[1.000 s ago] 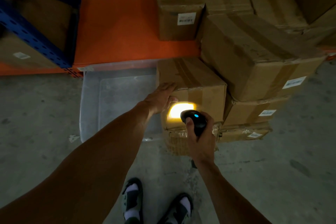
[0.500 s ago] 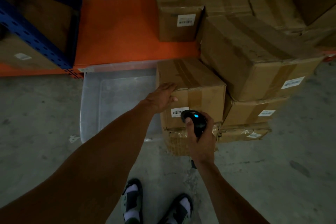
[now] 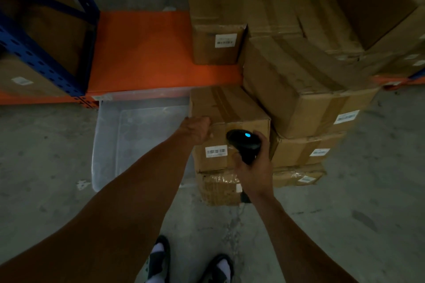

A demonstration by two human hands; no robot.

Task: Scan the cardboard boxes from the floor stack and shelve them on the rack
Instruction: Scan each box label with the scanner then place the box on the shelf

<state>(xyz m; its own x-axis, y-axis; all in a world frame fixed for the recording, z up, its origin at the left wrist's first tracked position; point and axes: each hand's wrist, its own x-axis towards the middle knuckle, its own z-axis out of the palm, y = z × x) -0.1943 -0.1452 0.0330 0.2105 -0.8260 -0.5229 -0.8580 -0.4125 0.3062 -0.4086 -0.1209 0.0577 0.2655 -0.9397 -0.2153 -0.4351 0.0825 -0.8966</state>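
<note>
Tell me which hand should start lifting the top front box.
Left. The left hand already grips the top front box at its upper left edge; the right hand is occupied holding the scanner.

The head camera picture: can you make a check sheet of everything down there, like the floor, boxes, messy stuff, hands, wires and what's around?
Surface: grey concrete floor, stained.
Job's things: top box on the floor stack, barcode label facing the person; black scanner with a blue light lit; orange rack shelf with a labelled box on it.
Clutter: clear plastic bin beside the stack; crumpled bottom box.
Hands: left hand on the top box's near left edge; right hand grips the scanner.
Cables: nothing seen.
Surroundings: blue rack upright; more stacked boxes on the right.
</note>
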